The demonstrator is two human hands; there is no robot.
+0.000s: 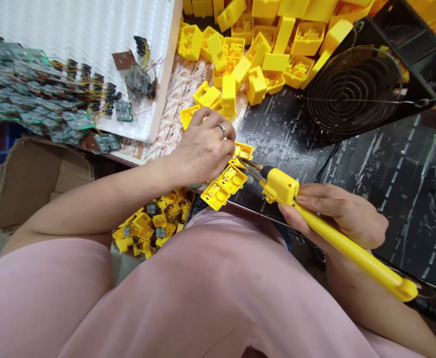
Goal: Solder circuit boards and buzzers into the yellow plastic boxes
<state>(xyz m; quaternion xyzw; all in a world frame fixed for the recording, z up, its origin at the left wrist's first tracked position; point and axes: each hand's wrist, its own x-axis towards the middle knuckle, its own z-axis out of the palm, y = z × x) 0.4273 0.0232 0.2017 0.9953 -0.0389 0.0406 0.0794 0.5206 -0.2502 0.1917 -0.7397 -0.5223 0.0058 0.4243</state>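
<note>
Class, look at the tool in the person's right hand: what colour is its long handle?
The long handle is yellow, seen best in the head view.

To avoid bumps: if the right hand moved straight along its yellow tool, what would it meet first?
The yellow tool would likely meet the open yellow case beside the left hand; depth is unclear, the two may already touch.

Bright light, pale glare on the black tabletop (272, 130), stretched wide-angle edges.
</note>
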